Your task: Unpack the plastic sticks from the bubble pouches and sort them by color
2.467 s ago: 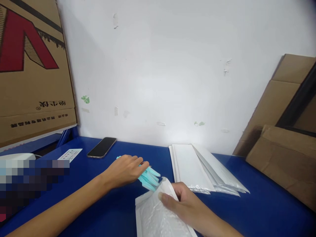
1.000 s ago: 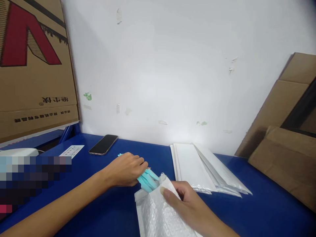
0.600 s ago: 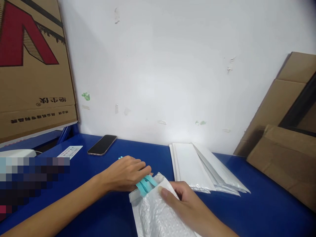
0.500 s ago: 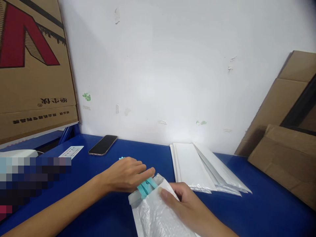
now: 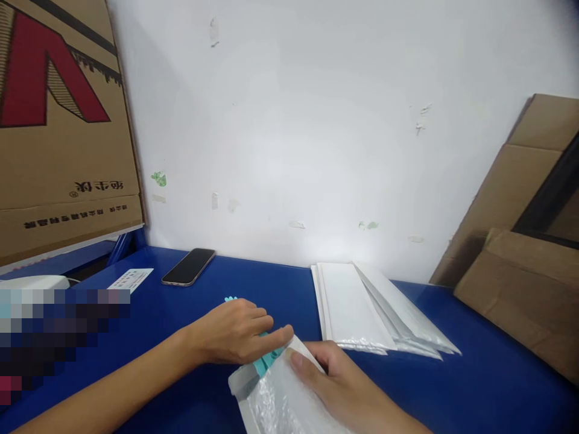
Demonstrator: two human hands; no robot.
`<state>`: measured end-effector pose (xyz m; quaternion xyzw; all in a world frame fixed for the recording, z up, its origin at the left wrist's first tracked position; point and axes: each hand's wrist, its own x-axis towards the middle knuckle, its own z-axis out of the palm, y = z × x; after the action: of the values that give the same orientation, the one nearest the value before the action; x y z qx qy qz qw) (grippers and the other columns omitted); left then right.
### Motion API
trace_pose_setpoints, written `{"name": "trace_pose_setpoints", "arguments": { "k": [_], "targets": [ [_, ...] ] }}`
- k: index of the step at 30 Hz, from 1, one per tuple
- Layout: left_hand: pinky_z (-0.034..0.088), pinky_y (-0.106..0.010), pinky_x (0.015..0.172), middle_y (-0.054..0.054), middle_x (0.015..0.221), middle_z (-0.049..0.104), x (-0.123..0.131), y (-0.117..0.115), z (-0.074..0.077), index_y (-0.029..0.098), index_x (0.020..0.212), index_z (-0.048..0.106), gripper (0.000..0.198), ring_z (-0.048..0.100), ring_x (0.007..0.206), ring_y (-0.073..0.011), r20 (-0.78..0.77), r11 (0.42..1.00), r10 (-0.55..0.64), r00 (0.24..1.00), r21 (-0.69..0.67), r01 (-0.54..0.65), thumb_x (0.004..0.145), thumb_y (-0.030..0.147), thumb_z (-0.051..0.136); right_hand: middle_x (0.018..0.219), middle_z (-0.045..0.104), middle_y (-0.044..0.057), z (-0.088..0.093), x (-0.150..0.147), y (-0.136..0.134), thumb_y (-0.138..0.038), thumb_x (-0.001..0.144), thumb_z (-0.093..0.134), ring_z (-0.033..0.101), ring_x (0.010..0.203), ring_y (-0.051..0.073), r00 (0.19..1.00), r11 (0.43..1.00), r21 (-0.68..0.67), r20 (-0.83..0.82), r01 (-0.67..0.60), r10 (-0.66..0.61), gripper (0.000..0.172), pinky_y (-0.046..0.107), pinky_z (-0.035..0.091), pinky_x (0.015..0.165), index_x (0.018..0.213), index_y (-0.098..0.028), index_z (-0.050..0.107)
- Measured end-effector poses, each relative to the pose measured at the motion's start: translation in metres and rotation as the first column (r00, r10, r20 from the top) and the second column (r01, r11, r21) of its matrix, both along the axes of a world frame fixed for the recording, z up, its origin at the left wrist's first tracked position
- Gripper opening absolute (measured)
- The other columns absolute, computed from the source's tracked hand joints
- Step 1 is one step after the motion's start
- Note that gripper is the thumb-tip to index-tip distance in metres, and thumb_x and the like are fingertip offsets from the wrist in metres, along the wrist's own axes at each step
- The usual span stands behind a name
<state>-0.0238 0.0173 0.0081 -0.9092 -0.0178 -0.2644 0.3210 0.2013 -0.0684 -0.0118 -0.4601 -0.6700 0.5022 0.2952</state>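
My left hand point(image 5: 235, 339) is closed round a bundle of teal plastic sticks point(image 5: 266, 361), whose far ends sit inside the mouth of a white bubble mailer point(image 5: 275, 401). A short teal tip shows behind the hand's knuckles. My right hand point(image 5: 335, 380) grips the mailer at its open end, thumb on top, holding the mouth up off the blue table point(image 5: 474, 386). Most of the bundle is hidden by my fingers and the mailer.
A stack of white mailers point(image 5: 362, 304) lies to the right by the wall. A dark phone point(image 5: 189, 266) and a small printed card point(image 5: 131, 279) lie at the back left. Cardboard boxes stand at left point(image 5: 63, 126) and right point(image 5: 525, 265).
The teal sticks have slid further into the mailer; far less of them shows now. Both hands and the mailer's mouth have shifted slightly toward me.
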Motion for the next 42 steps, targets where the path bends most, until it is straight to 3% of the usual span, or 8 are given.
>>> {"name": "trace_pose_setpoints", "arguments": {
  "k": [4, 7, 12, 17, 22, 28, 36, 42],
  "targets": [
    [0.037, -0.029, 0.04, 0.005, 0.062, 0.056, 0.003, -0.004, 0.0, 0.014, 0.117, 0.054, 0.028, 0.048, 0.047, -0.0145, -0.02, 1.0, 0.012, 1.0, -0.006, -0.013, 0.102, 0.005, 0.033, 0.073, 0.044, -0.001, 0.001, -0.001, -0.001, -0.08, 0.088, 0.052, 0.036, 0.069, 0.012, 1.0, 1.0, -0.011, -0.025, 0.008, -0.009, 0.067, 0.025, 0.028, 0.059, 0.081, -0.014, 0.063],
    [0.041, -0.028, 0.043, 0.003, 0.068, 0.059, 0.003, -0.006, 0.004, 0.015, 0.12, 0.053, 0.029, 0.051, 0.05, -0.0143, -0.04, 0.999, 0.044, 0.998, -0.021, -0.045, 0.101, 0.004, 0.033, 0.077, 0.055, 0.0, 0.006, -0.002, -0.003, -0.077, 0.087, 0.059, 0.044, 0.07, 0.013, 0.993, 0.997, -0.072, -0.115, -0.017, 0.009, 0.065, 0.024, 0.033, 0.062, 0.093, -0.014, 0.07],
    [0.041, -0.028, 0.043, 0.002, 0.072, 0.06, 0.006, -0.007, 0.008, 0.015, 0.118, 0.054, 0.027, 0.052, 0.05, -0.0135, -0.03, 0.999, 0.048, 0.998, 0.0, -0.048, 0.098, 0.004, 0.039, 0.094, 0.07, 0.002, 0.012, -0.003, -0.007, -0.053, 0.074, 0.087, 0.062, 0.083, 0.016, 0.946, 0.966, -0.209, -0.315, -0.149, 0.078, 0.054, 0.024, 0.044, 0.076, 0.115, -0.02, 0.073],
    [0.037, -0.028, 0.04, 0.003, 0.072, 0.06, 0.011, -0.014, 0.008, 0.016, 0.111, 0.061, 0.021, 0.049, 0.049, -0.0105, 0.008, 0.997, -0.068, 0.998, 0.031, 0.068, 0.094, 0.006, 0.052, 0.106, 0.074, 0.003, 0.024, -0.002, -0.014, -0.041, 0.074, 0.089, 0.067, 0.101, 0.023, 0.978, 0.953, -0.287, -0.203, -0.093, 0.035, 0.048, 0.029, 0.047, 0.085, 0.116, -0.023, 0.074],
    [0.039, -0.028, 0.039, 0.003, 0.072, 0.059, 0.011, -0.015, 0.01, 0.014, 0.11, 0.062, 0.021, 0.049, 0.049, -0.011, 0.015, 0.997, -0.068, 0.998, 0.034, 0.067, 0.093, 0.006, 0.054, 0.12, 0.073, 0.003, 0.029, -0.002, -0.015, -0.04, 0.08, 0.084, 0.062, 0.121, 0.028, 0.977, 0.95, -0.292, -0.206, -0.115, 0.055, 0.05, 0.037, 0.045, 0.101, 0.126, -0.027, 0.07],
    [0.039, -0.028, 0.039, 0.002, 0.074, 0.063, 0.011, -0.015, 0.012, 0.016, 0.109, 0.062, 0.021, 0.05, 0.049, -0.0113, 0.0, 0.998, -0.055, 0.998, 0.018, 0.055, 0.095, 0.006, 0.05, 0.112, 0.075, 0.002, 0.009, 0.0, -0.009, -0.041, 0.073, 0.09, 0.067, 0.112, 0.027, 0.954, 0.947, -0.307, -0.299, -0.093, -0.004, 0.063, 0.035, 0.047, 0.096, 0.13, -0.027, 0.068],
    [0.041, -0.028, 0.042, 0.002, 0.068, 0.061, 0.008, -0.018, 0.024, 0.016, 0.103, 0.065, 0.02, 0.049, 0.048, -0.0125, 0.025, 0.995, -0.058, 0.998, 0.077, 0.056, 0.094, 0.006, 0.05, 0.111, 0.073, 0.002, 0.015, -0.003, -0.01, -0.041, 0.069, 0.093, 0.066, 0.11, 0.024, 0.938, 0.932, -0.344, -0.348, -0.11, -0.018, 0.068, 0.035, 0.047, 0.096, 0.129, -0.026, 0.065],
    [0.06, -0.03, 0.066, -0.002, 0.072, 0.066, 0.004, -0.014, 0.028, 0.016, 0.099, 0.066, 0.018, 0.066, 0.069, -0.0173, 0.171, 0.99, -0.033, 0.985, 0.138, 0.009, 0.094, 0.006, 0.051, 0.098, 0.071, 0.0, 0.015, -0.004, -0.01, -0.037, 0.067, 0.094, 0.068, 0.096, 0.021, 0.901, 0.924, -0.354, -0.433, -0.144, -0.025, 0.06, 0.03, 0.048, 0.086, 0.119, -0.023, 0.066]
  ]
}}
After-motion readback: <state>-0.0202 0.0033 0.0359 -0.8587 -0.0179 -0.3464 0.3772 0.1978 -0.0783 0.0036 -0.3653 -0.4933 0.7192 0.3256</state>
